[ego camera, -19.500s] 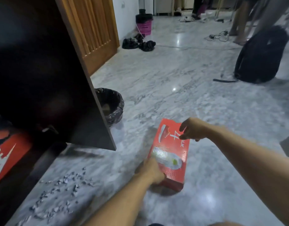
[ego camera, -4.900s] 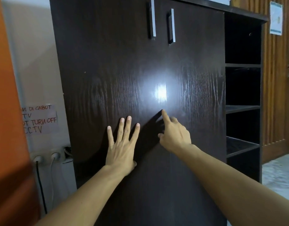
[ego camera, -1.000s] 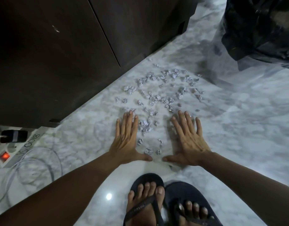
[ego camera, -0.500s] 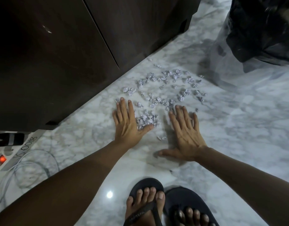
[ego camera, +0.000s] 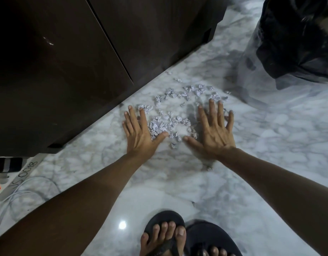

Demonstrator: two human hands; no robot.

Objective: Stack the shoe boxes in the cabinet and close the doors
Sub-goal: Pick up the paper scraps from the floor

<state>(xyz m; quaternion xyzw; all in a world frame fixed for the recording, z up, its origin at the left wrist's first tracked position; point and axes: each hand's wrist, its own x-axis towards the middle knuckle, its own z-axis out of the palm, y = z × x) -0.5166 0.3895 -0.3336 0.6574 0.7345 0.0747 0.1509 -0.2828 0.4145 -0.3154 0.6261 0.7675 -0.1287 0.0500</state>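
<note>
Head view: your left hand and right hand are both flat on the marble floor, fingers straight and spread, gripping nothing. Between them sits a heap of crumpled paper bits, with more strewn toward 12 and 1 o'clock. The cabinet fills 10 to 12 o'clock, doors looking shut, so I'd guess the shoe boxes are inside; you can't see them from here. Black bin bag at 2 o'clock, power strip and cable at 8 o'clock, your sandals at 6.

Looks like you're onto cleanup. Keep your palms low and sweep inward from both sides so nothing slips under. Rake in the far strays by your right fingertips first, then cup the whole pile.
</note>
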